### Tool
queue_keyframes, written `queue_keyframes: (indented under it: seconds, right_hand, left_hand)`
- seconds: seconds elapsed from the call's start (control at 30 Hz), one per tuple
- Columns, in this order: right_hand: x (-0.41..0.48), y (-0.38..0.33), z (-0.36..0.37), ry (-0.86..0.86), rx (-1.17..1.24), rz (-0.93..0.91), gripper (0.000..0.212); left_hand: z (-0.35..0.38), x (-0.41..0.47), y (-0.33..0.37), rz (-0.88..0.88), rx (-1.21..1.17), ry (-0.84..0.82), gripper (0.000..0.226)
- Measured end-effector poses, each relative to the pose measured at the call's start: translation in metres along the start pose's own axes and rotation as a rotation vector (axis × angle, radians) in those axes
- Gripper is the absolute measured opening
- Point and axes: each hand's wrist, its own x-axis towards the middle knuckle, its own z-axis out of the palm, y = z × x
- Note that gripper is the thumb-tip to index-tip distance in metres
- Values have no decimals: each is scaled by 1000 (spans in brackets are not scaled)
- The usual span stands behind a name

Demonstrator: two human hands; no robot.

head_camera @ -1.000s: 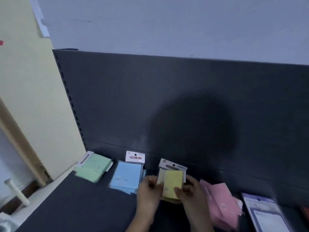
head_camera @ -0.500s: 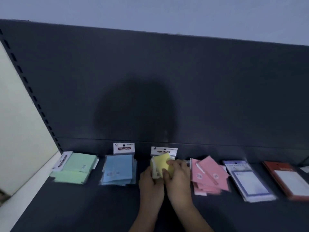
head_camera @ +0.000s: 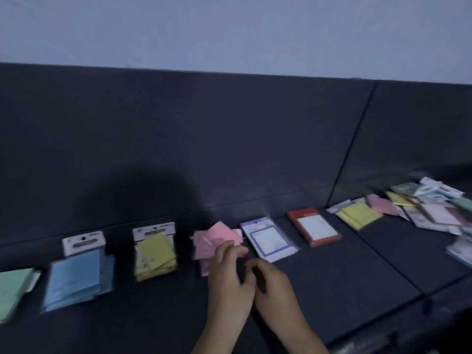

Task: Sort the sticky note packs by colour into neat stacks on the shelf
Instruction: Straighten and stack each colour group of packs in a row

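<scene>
The left hand (head_camera: 227,277) has its fingers (head_camera: 228,247) raised and slightly bent over the near edge of the untidy pile of pink sticky note packs (head_camera: 213,238). They touch it, but motion blur hides whether they grip a pack. Just beside it, the right hand (head_camera: 274,286) has its fingers loosely curled inward, with nothing visible in them. Both hands hover low over the dark grey shelf (head_camera: 332,277).

Left of the pink pile, the packs lie in a row along the shelf's back edge:
- a yellow stack (head_camera: 155,254) with a white header card
- a blue stack (head_camera: 76,279)
- a green stack (head_camera: 12,290), cut off by the picture's edge

To the right lie a purple-bordered white pack (head_camera: 268,238) and a red-bordered white pack (head_camera: 314,227). Further along is a jumbled heap of mixed-colour packs (head_camera: 421,208).
</scene>
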Motion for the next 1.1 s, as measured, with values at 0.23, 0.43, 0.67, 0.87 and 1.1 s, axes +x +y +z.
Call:
queue_keyframes:
  seconds: [0.23,0.43,0.67,0.87,1.1]
  right_hand:
    - [-63,113,-158,233,-239,246,29]
    - [-135,186,-275,464,-255,427,26]
    - [-160,232,-333,517,-206,446,23]
    - [-125,260,-331,457,-106,434,22]
    - [-30,295,-325,305,-30,384,26]
  left_hand:
    - [121,-29,91,105,8,-262,34]
    - [224,-56,144,63,1,-447,35]
    - [290,-58,165,-30,72,-507,41]
    - [317,-20,159,-140,74,-425,47]
    - [350,57,135,-251,185,-392,46]
